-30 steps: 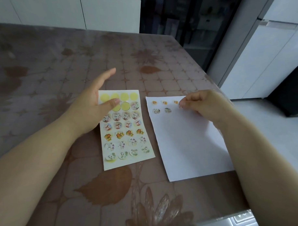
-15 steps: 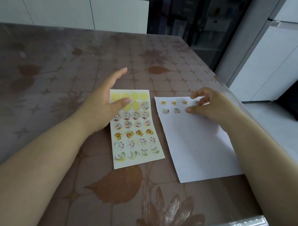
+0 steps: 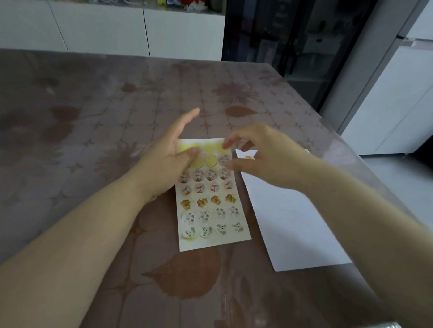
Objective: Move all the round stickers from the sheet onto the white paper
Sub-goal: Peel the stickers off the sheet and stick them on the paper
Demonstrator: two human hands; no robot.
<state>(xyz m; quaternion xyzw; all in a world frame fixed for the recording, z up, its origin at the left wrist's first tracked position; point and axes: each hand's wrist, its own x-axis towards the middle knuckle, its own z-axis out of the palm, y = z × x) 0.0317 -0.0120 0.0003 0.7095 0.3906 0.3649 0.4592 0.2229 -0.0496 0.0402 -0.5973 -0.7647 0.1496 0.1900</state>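
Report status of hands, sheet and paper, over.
Left hand open, pressing sheet down. Right hand open, above sheet's top right, holding nothing. Most stickers not yet moved; paper beside sheet. Nothing in the way.

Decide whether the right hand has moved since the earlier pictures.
Yes: the right hand has gone left, from the white paper to the top right of the sticker sheet.

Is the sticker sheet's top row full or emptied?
Emptied: on the sticker sheet, the top row shows only bare yellow circles where visible; lower rows hold printed stickers.
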